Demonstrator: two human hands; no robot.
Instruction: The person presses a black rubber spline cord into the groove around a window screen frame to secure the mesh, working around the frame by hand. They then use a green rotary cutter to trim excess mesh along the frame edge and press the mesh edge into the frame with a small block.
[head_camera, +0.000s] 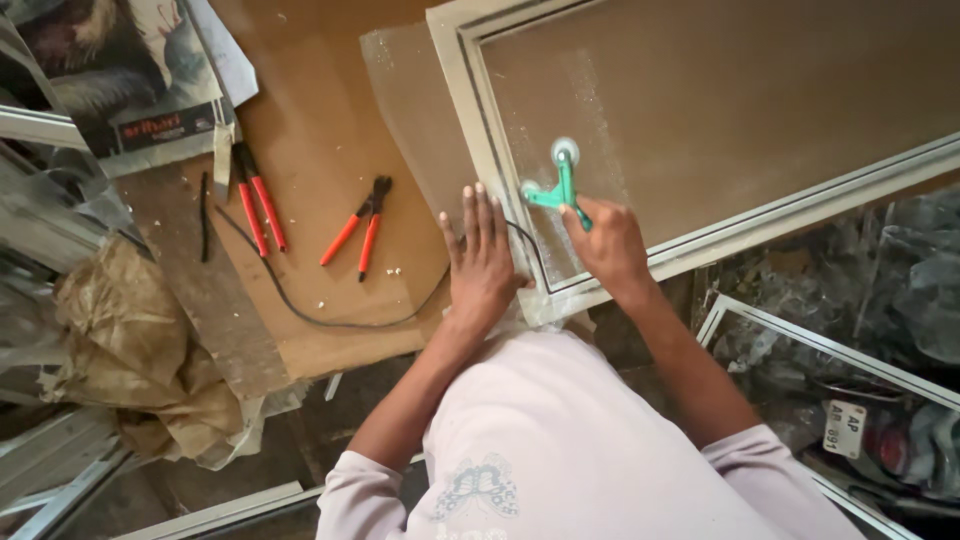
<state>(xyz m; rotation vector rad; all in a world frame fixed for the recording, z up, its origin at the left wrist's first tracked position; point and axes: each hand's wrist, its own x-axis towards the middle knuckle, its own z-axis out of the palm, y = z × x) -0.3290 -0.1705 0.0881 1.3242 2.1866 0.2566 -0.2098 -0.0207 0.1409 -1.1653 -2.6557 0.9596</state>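
The surface (330, 130) is a brown hardboard sheet, matte and dusty, with scattered white crumbs. A pale metal frame (462, 110) lies across its right half, cut off at the top and right edges of the view. Fine translucent mesh (720, 110) fills the frame; a loose margin of mesh extends past the frame's left rail.

The right hand (608, 243) is closed around the handle of a green roller tool (553, 185), which has two small wheels, both resting on the mesh just inside the frame's near corner. The handle end is hidden inside the grip. The left hand (482, 262) lies flat, palm down, fingers straight and close together, pressing the frame's corner. Both forearms extend forward from pale lilac sleeves.

A thin black cord (330, 318) runs from the frame corner in a loop across the surface; its end under the left hand is hidden. Two pairs of red-handled pliers (358, 232) lie well apart from the hands. Crumpled brown paper (130, 350) lies at left.
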